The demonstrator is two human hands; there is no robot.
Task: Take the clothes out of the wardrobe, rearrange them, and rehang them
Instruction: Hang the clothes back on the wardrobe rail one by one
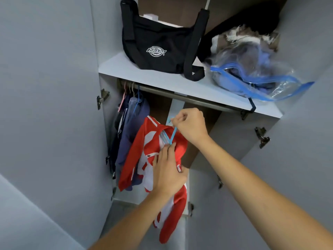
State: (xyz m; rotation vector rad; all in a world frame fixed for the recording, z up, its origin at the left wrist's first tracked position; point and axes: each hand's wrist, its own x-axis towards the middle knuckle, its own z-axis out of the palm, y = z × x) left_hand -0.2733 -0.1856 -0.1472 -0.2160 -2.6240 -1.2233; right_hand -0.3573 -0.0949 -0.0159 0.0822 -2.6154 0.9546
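- R hand (191,126) pinches blue hanger (172,132) hook, below rail (189,98).
- L hand (168,170) flat, fingers straight, pressing red/white top (144,152) on hanger.
- More clothes (128,123) hang far left.
- Shelf (162,82) above: black bag (158,49), plastic bag (255,73).

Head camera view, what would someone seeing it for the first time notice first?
Most striking is the red and white jacket on a blue hanger, held up below the rail: the right hand pinches the hanger's hook while the left hand presses against the jacket. Above, on the shelf, sit a black bag and a clear plastic bag of clothes.
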